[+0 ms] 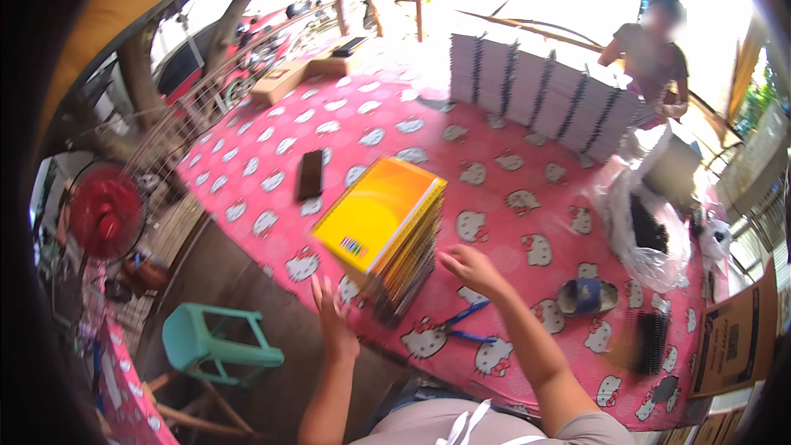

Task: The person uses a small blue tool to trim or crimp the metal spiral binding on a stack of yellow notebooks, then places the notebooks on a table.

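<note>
A tall stack of spiral notebooks with yellow-orange covers (381, 208) stands near the front edge of the table. My left hand (334, 313) is raised by its near left corner, fingers apart and nothing in them. On the stack's right side my right hand (474, 268) points toward the bound edges, fingers loosely stretched and apparently holding nothing. A small gap seems to lie between each hand and the stack. Pliers with blue handles (468, 331) rest on the tablecloth below my right hand.
Pink patterned cloth (503, 231) covers the table. A dark phone (311, 175), blue slipper (587, 297), black binding coils (645, 342) and plastic bag (655, 251) lie on it. White spiral-bound stacks (535, 95) stand at back, near another person (651, 58). A green stool (218, 342) stands left.
</note>
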Action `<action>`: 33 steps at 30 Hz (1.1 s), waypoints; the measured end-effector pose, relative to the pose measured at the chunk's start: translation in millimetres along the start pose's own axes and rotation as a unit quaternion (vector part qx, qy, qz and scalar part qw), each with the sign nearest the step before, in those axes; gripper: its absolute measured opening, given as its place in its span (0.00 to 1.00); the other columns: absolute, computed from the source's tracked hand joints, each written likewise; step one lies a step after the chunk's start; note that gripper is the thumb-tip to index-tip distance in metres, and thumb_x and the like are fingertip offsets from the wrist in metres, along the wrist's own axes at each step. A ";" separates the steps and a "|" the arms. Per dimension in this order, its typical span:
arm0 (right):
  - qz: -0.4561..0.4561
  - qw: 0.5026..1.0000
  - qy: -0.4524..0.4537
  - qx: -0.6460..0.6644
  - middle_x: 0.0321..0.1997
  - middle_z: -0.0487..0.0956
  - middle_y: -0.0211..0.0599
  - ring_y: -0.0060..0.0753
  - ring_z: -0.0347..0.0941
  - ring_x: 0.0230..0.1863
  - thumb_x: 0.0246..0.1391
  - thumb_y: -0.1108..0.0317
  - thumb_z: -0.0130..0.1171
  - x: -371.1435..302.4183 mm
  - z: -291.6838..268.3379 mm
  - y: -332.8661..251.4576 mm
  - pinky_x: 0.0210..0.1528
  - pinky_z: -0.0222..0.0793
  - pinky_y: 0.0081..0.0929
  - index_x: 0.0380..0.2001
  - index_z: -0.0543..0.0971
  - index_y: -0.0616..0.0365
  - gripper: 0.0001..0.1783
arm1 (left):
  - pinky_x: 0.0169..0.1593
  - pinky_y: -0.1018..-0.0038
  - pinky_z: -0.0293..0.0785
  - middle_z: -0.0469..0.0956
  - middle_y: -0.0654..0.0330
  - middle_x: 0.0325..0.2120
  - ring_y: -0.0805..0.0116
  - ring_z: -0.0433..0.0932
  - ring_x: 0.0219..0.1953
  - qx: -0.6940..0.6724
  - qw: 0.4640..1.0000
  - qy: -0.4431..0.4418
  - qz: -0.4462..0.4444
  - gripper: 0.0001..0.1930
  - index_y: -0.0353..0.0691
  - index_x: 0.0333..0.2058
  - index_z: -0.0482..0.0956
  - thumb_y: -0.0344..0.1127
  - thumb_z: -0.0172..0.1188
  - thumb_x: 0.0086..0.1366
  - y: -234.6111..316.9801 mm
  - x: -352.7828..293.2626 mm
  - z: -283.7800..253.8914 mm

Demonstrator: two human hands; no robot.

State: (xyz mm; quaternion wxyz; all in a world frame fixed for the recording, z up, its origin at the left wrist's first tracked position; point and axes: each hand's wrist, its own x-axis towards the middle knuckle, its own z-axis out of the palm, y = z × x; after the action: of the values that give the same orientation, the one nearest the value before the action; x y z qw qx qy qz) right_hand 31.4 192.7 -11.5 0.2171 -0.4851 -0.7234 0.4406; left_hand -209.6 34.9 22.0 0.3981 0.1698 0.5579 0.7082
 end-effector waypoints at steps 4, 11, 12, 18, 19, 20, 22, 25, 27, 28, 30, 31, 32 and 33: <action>-0.022 0.945 -0.055 -0.323 0.68 0.58 0.53 0.57 0.53 0.68 0.42 0.43 0.69 -128.6 -7.3 -0.2 0.67 0.51 0.53 0.60 0.67 0.55 0.45 | 0.63 0.61 0.52 0.52 0.56 0.69 0.63 0.57 0.65 0.037 0.991 -0.038 0.119 0.34 0.48 0.69 0.49 0.54 0.42 0.70 74.7 -1.5 11.2; -0.089 0.922 0.041 -0.374 0.67 0.58 0.53 0.55 0.50 0.70 0.42 0.43 0.68 -158.3 14.4 10.8 0.68 0.42 0.57 0.66 0.58 0.58 0.53 | 0.56 0.72 0.60 0.61 0.58 0.62 0.67 0.63 0.59 0.101 0.955 -0.038 0.277 0.26 0.42 0.64 0.60 0.45 0.46 0.71 103.7 -15.0 63.3; -0.088 0.924 0.032 -0.372 0.66 0.60 0.51 0.54 0.52 0.68 0.44 0.44 0.66 -156.1 18.0 11.6 0.66 0.45 0.57 0.65 0.59 0.58 0.50 | 0.55 0.73 0.60 0.62 0.58 0.60 0.68 0.64 0.57 0.131 0.937 -0.032 0.322 0.26 0.42 0.63 0.60 0.44 0.47 0.70 100.2 -20.4 68.3; -0.070 0.938 0.073 -0.333 0.52 0.70 0.44 0.47 0.64 0.54 0.56 0.56 0.58 -155.6 19.8 9.8 0.54 0.59 0.51 0.55 0.69 0.57 0.27 | 0.49 0.75 0.68 0.68 0.62 0.41 0.73 0.69 0.43 0.102 0.880 -0.151 0.438 0.21 0.40 0.43 0.68 0.22 0.68 0.55 83.7 -58.7 82.8; -0.093 0.949 0.086 -0.289 0.52 0.70 0.45 0.47 0.65 0.54 0.56 0.57 0.57 -155.3 16.8 -4.0 0.54 0.59 0.49 0.55 0.69 0.58 0.26 | 0.47 0.75 0.69 0.69 0.61 0.41 0.74 0.71 0.41 0.111 0.883 -0.138 0.434 0.20 0.38 0.43 0.68 0.24 0.68 0.55 83.0 -59.2 84.3; -0.115 0.958 0.100 -0.245 0.52 0.70 0.46 0.48 0.65 0.54 0.57 0.57 0.57 -153.7 11.2 -20.9 0.53 0.60 0.47 0.54 0.69 0.58 0.25 | 0.45 0.75 0.71 0.71 0.60 0.40 0.74 0.72 0.40 0.120 0.886 -0.126 0.430 0.19 0.37 0.42 0.69 0.25 0.69 0.56 81.4 -58.2 84.9; -0.156 0.967 0.116 -0.165 0.50 0.71 0.47 0.50 0.67 0.50 0.59 0.58 0.54 -153.4 -4.1 -61.3 0.51 0.63 0.42 0.52 0.70 0.58 0.22 | 0.42 0.75 0.75 0.76 0.58 0.36 0.73 0.77 0.38 0.148 0.868 -0.113 0.460 0.15 0.35 0.39 0.72 0.25 0.69 0.56 78.7 -54.1 84.6; -0.152 0.975 0.124 -0.102 0.47 0.72 0.45 0.50 0.69 0.46 0.58 0.55 0.57 -150.2 -20.2 -114.9 0.49 0.63 0.43 0.50 0.70 0.58 0.23 | 0.41 0.77 0.75 0.76 0.58 0.36 0.72 0.77 0.37 0.223 0.825 -0.115 0.506 0.14 0.35 0.38 0.74 0.24 0.68 0.55 82.3 -52.7 81.6; -0.191 0.959 0.144 -0.152 0.44 0.72 0.43 0.49 0.70 0.44 0.56 0.53 0.59 -145.4 -28.6 -141.3 0.47 0.64 0.42 0.49 0.70 0.57 0.24 | 0.43 0.77 0.74 0.75 0.59 0.38 0.74 0.76 0.38 0.195 0.856 -0.135 0.460 0.13 0.34 0.39 0.73 0.22 0.66 0.56 86.4 -58.9 81.7; -0.211 0.949 0.153 -0.178 0.43 0.72 0.42 0.48 0.70 0.43 0.55 0.52 0.60 -142.2 -33.0 -152.1 0.46 0.64 0.42 0.49 0.70 0.56 0.25 | 0.44 0.77 0.74 0.74 0.60 0.38 0.75 0.75 0.38 0.179 0.869 -0.144 0.438 0.13 0.34 0.39 0.73 0.21 0.66 0.57 89.7 -62.2 82.2; -0.238 0.926 0.176 -0.233 0.42 0.72 0.41 0.46 0.70 0.43 0.53 0.50 0.61 -134.6 -39.8 -165.9 0.45 0.63 0.42 0.49 0.71 0.55 0.27 | 0.42 0.77 0.74 0.75 0.60 0.37 0.76 0.76 0.37 0.209 0.855 -0.144 0.452 0.13 0.34 0.39 0.74 0.21 0.66 0.57 94.6 -62.9 78.8; -0.250 0.914 0.186 -0.260 0.42 0.71 0.41 0.45 0.70 0.43 0.52 0.49 0.62 -130.9 -42.0 -170.8 0.44 0.63 0.42 0.49 0.71 0.54 0.27 | 0.41 0.78 0.74 0.75 0.60 0.36 0.76 0.76 0.36 0.225 0.848 -0.143 0.458 0.12 0.34 0.39 0.74 0.22 0.66 0.56 95.8 -62.2 76.5; -0.239 0.913 0.185 -0.275 0.42 0.71 0.41 0.45 0.70 0.46 0.52 0.49 0.62 -127.7 -43.0 -174.5 0.47 0.63 0.45 0.49 0.71 0.52 0.27 | 0.40 0.78 0.74 0.76 0.60 0.36 0.76 0.76 0.35 0.237 0.844 -0.144 0.458 0.12 0.34 0.39 0.74 0.22 0.66 0.56 96.3 -60.8 75.3; -0.253 0.899 0.198 -0.298 0.42 0.71 0.41 0.45 0.70 0.46 0.52 0.48 0.62 -125.4 -43.2 -178.2 0.48 0.62 0.47 0.49 0.72 0.52 0.27 | 0.39 0.78 0.74 0.76 0.60 0.35 0.76 0.77 0.34 0.250 0.841 -0.142 0.458 0.12 0.34 0.38 0.75 0.22 0.66 0.56 97.3 -59.2 74.1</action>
State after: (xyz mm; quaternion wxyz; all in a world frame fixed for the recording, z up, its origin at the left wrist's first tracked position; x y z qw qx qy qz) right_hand 27.1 73.9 176.2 0.3053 -0.4050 -0.8613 0.0294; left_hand -158.3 33.0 147.8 0.0474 0.5988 0.5116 0.6144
